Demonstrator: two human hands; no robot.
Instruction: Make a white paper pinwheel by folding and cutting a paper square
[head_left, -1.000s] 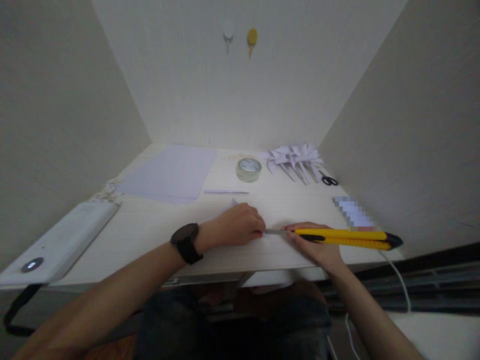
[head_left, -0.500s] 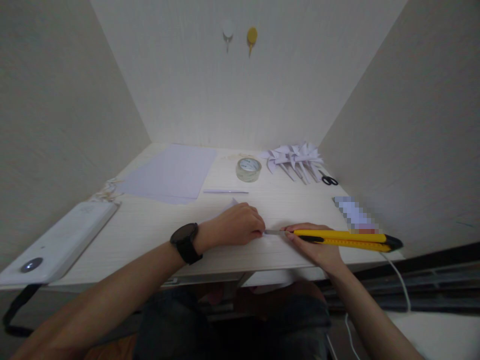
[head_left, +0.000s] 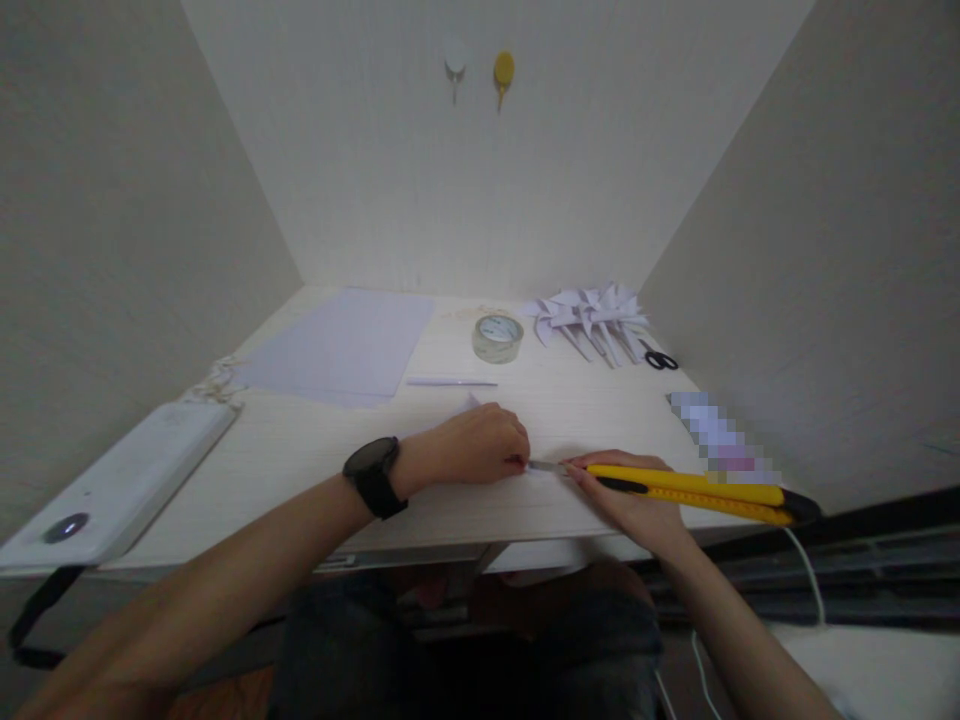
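Note:
My right hand (head_left: 634,500) grips a yellow and black utility knife (head_left: 697,490), its metal blade pointing left and touching the desk surface. My left hand (head_left: 476,445), with a black watch on the wrist, presses its fingertips down on a small white piece of paper (head_left: 469,404) that lies mostly hidden under the hand. The blade tip sits right at my left fingertips.
On the white desk (head_left: 300,450) lie a stack of white paper sheets (head_left: 341,345), a thin paper strip (head_left: 450,382), a roll of tape (head_left: 498,338), several folded paper pinwheels (head_left: 589,315) and black scissors (head_left: 660,360). A white device (head_left: 112,485) rests at the left edge.
The utility knife has slid a little to the right in my right hand's grip, away from my left fingertips. My left hand stays pressed in place.

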